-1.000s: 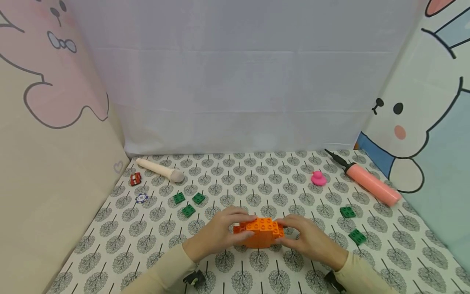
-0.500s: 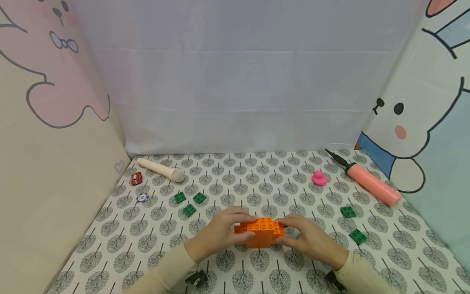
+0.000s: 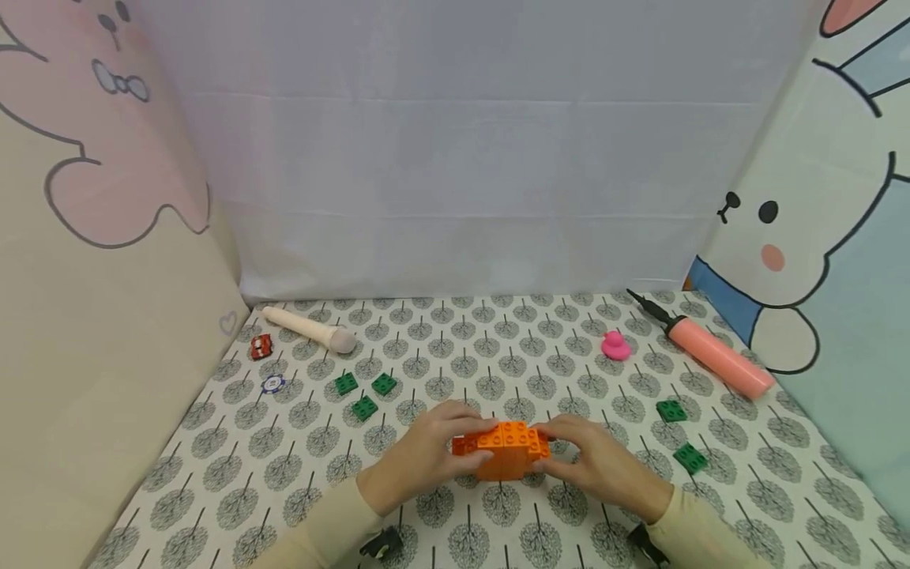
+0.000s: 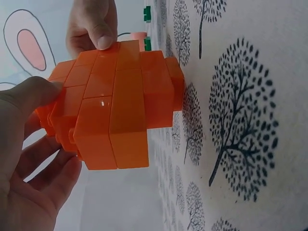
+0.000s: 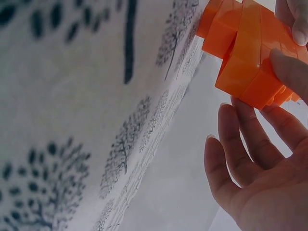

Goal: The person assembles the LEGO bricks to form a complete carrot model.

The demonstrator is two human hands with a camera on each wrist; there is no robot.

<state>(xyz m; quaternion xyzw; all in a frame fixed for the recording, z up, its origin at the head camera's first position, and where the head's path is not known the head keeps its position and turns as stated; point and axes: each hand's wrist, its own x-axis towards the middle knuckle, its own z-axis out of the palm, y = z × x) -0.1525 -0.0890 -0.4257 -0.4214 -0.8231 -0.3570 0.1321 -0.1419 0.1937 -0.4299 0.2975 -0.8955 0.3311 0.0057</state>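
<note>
An orange structure of stacked building bricks (image 3: 503, 461) stands on the patterned cloth near the front middle, wider in its middle layers than at its base. Its left side is gripped by my left hand (image 3: 426, 446), thumb on the near face and fingers behind. From the other side my right hand (image 3: 593, 454) pinches it between thumb and fingers. The left wrist view shows the bricks (image 4: 118, 101) in several close layers, studs turned toward the palm. In the right wrist view, thumb and fingertips touch the brick structure (image 5: 255, 62) while the lower fingers stay spread.
Loose green bricks lie in two groups, left (image 3: 365, 408) and right (image 3: 690, 458). Farther back are a pink rubber duck (image 3: 615, 346), a pink hand pump (image 3: 720, 357), a pale microphone-like stick (image 3: 309, 329), a small red toy car (image 3: 261, 346) and a blue-white disc (image 3: 273, 384).
</note>
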